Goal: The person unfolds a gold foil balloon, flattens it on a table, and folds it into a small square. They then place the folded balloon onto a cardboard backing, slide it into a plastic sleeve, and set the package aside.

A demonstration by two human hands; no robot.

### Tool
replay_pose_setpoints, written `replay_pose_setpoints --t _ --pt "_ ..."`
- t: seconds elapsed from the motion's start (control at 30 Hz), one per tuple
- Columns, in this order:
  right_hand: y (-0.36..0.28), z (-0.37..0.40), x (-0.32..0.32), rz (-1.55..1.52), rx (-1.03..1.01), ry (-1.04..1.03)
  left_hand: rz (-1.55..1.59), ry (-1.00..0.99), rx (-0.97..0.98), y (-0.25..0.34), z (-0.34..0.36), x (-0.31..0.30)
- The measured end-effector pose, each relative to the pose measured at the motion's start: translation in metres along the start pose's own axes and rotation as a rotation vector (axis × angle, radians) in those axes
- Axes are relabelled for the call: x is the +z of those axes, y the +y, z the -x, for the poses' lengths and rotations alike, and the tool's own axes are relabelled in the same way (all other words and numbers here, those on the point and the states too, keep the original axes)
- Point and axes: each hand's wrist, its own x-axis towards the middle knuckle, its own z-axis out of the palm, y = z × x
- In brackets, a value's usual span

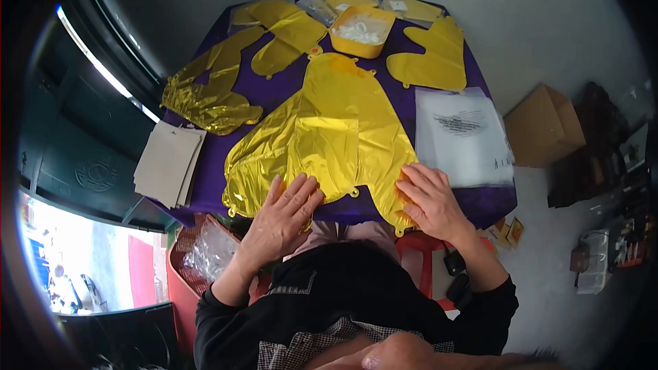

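A large gold foil balloon (329, 130), flat and uninflated, lies creased across the near half of the table. My left hand (284, 212) rests palm down on its lower edge, left of the middle, fingers stretched out. On the balloon's lower right part lies my right hand (433, 200), fingers extended and thumb apart from them. Small tabs stick out along the balloon's edge. More flat gold foil balloons lie around it: a crumpled one (212, 89) at the left, a smoother one (291, 31) behind and another (439, 55) at the back right.
A purple cloth (274, 106) covers the table. A yellow tub (360, 48) with white pieces stands at the back. Clear plastic bags (462, 140) lie at the right, grey cards (168, 164) at the left. A red basket (185, 253) and a cardboard box (545, 127) flank the table.
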Motion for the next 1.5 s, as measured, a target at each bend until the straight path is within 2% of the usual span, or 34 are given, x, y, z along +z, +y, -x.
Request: replay_pose_setpoints --t 0.2,0.63,1.1,1.27,1.5 --pt "0.000 0.001 0.003 -0.034 0.023 -0.003 -0.029 0.051 0.017 -0.001 0.000 0.004" --pt "-0.008 -0.001 0.004 -0.014 0.019 0.000 -0.027 -0.020 0.038 0.030 -0.004 0.006" --pt "-0.004 0.002 0.000 0.015 0.069 0.066 0.026 0.031 -0.019 0.023 0.005 0.002" --pt "-0.006 0.003 0.001 0.018 0.050 -0.007 0.034 0.027 0.000 0.021 0.006 0.004" --pt "-0.006 0.003 0.001 0.019 0.053 0.000 0.035 0.022 0.024 0.016 0.009 0.004"
